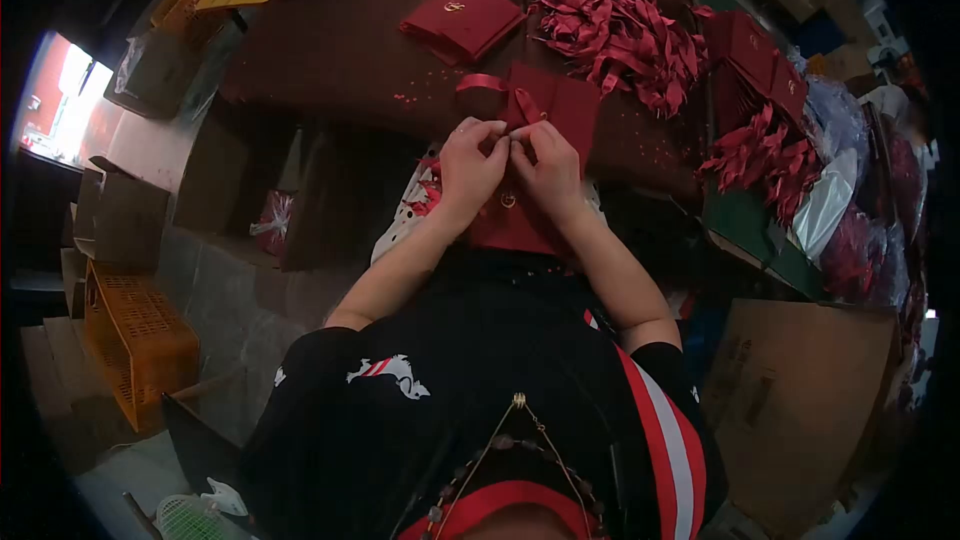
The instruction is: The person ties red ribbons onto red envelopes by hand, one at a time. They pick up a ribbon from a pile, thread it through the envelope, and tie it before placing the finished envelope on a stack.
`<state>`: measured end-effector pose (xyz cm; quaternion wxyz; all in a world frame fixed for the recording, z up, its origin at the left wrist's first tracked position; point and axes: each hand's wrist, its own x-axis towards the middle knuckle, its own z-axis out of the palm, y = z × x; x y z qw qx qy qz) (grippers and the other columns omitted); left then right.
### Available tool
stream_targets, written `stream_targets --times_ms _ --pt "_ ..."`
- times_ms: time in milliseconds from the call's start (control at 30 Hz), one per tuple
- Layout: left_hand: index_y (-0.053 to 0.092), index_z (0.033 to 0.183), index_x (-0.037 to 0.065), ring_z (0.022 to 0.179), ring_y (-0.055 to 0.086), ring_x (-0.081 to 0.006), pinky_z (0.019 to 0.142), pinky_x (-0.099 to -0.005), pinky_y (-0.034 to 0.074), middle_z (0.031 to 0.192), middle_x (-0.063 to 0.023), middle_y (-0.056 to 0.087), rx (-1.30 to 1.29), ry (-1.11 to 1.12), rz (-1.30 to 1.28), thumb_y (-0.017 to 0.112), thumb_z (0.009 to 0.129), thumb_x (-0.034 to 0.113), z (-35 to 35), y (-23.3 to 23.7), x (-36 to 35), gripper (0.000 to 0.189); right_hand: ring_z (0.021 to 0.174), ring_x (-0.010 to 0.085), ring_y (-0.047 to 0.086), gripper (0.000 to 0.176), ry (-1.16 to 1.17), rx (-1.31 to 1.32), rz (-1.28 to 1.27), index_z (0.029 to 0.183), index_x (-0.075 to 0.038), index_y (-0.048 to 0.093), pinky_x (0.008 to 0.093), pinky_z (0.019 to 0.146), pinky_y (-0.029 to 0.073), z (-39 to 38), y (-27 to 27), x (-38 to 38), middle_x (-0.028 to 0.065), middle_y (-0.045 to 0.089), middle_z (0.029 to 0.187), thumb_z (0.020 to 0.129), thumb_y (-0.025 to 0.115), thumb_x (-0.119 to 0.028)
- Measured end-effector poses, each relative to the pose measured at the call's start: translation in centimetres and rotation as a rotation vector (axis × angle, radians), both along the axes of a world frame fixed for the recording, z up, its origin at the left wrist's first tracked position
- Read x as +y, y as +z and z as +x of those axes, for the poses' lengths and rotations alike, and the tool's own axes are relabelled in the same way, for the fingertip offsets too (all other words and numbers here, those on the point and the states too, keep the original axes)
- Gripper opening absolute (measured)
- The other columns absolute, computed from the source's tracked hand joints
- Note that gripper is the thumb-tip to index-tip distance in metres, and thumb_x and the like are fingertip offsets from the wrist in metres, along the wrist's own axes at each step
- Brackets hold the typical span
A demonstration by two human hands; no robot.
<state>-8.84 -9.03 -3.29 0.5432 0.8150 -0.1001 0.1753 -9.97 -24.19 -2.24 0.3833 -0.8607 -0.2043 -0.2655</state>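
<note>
A dark red bag [567, 112] with a gold emblem lies in front of me, partly on my lap and partly against the table edge. My left hand [474, 162] and my right hand [547, 158] meet over its middle, fingertips pinched close together. What they pinch is too small to make out, perhaps hidden by the fingers. A red ribbon [482, 83] loops up just beyond my left hand, and its other part stands beyond my right fingertips.
On the brown-covered table [330, 60] lie a stack of red bags [462, 20] and a heap of red ribbons [620, 30]. More bags [757, 65] stand at the right. An orange crate [140, 340] is at the left, a cardboard box [800, 390] at the lower right.
</note>
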Motion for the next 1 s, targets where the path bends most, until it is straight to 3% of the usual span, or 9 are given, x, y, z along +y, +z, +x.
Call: stream_targets --times_ms 633,700,833,933,967,1000 --pt "0.071 0.111 -0.001 0.089 0.067 -0.0319 0.078 -0.0394 0.053 0.097 -0.0172 0.066 -0.077 -0.025 0.132 0.066 0.089 0.006 -1.5 0.7 -0.9 0.023 0.087 0.0359 0.063 0.014 -0.024 -0.027 -0.121 0.096 -0.001 0.059 0.0438 0.076 0.054 0.0 -0.8 0.0 0.0150 0.060 0.094 0.086 0.068 -0.004" --pt "0.071 0.106 0.000 0.088 0.064 -0.0373 0.077 -0.0430 0.052 0.091 -0.0178 0.065 -0.114 -0.022 0.188 0.063 0.088 0.005 -1.5 0.5 -0.9 0.020 0.087 0.0361 0.064 0.015 -0.023 0.016 -0.078 0.099 -0.002 0.059 0.0446 0.076 0.054 0.2 -1.1 -0.3 0.0148 0.061 0.093 0.086 0.068 -0.004" --pt "0.073 0.114 0.002 0.093 0.065 -0.0301 0.081 -0.0351 0.052 0.099 -0.0145 0.064 0.151 -0.166 0.005 0.061 0.091 0.002 -0.3 -0.3 -0.1 0.026 0.087 0.0365 0.065 0.022 -0.077 0.190 0.020 0.107 -0.006 0.058 0.0462 0.073 0.053 0.1 0.9 -0.4 0.0132 0.065 0.090 0.087 0.068 -0.003" --pt "0.074 0.114 0.004 0.100 0.062 -0.0298 0.087 -0.0358 0.050 0.106 -0.0131 0.064 0.165 -0.252 -0.001 0.062 0.090 0.002 0.9 -0.6 0.5 0.027 0.085 0.0329 0.065 0.027 -0.134 0.107 -0.092 0.110 -0.010 0.058 0.0440 0.070 0.053 0.2 1.7 -1.0 0.0097 0.067 0.088 0.086 0.069 -0.004" --pt "0.074 0.115 0.007 0.106 0.058 -0.0311 0.093 -0.0386 0.048 0.109 -0.0126 0.062 0.022 -0.187 0.179 0.064 0.089 0.004 1.0 -0.7 0.6 0.028 0.085 0.0313 0.065 0.027 -0.142 0.082 -0.131 0.110 -0.010 0.058 0.0434 0.070 0.053 0.3 1.8 -1.3 0.0087 0.067 0.088 0.086 0.070 -0.005" --pt "0.074 0.115 0.007 0.106 0.058 -0.0311 0.093 -0.0386 0.048 0.109 -0.0126 0.062 0.020 -0.185 0.180 0.064 0.089 0.004 1.1 -0.3 0.6 0.028 0.083 0.0280 0.065 0.026 -0.152 0.088 -0.113 0.109 -0.011 0.058 0.0426 0.069 0.053 0.3 1.9 -1.5 0.0070 0.067 0.088 0.086 0.071 -0.006"
